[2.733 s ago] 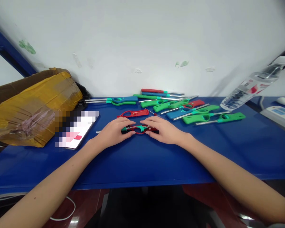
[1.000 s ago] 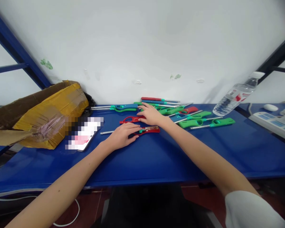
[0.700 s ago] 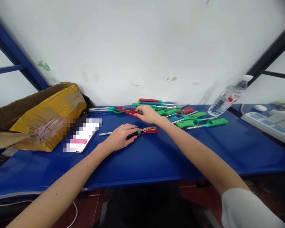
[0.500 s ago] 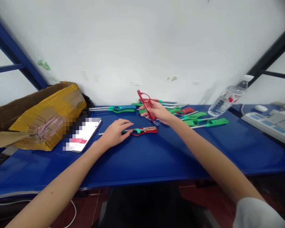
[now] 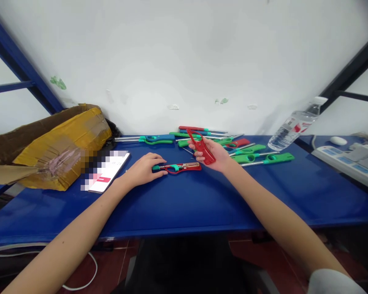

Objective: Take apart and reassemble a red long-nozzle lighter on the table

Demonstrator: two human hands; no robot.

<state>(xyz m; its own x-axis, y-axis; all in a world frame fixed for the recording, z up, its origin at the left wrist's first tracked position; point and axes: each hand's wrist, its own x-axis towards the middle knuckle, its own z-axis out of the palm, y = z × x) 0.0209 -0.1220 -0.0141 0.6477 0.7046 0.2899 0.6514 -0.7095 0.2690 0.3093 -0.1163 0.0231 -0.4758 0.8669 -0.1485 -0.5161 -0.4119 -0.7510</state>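
On the blue table lies an opened gas lighter (image 5: 188, 166), its inner parts and green trigger exposed in a red half-shell. My left hand (image 5: 145, 168) is curled round its front end, thumb and fingers on either side; the metal rod is mostly hidden under the palm. In my right hand (image 5: 216, 154), raised slightly above the table, is a loose red lighter casing half (image 5: 205, 150), tilted and held between thumb and fingers. Behind and beside that hand is a pile of lighters, among them a green lighter (image 5: 279, 158) and a red lighter (image 5: 239, 143).
A taped cardboard box (image 5: 61, 147) stands at the left, with a phone (image 5: 108, 171) lying beside it. Blue lighters (image 5: 161, 138) lie along the wall. At the right are a tilted water bottle (image 5: 296, 124), a power strip (image 5: 346, 165) and a white mouse (image 5: 338, 140).
My right hand has turned palm-up and come a little closer and to the right with the casing half. My left hand has shifted slightly left, uncovering more of the lighter's front.
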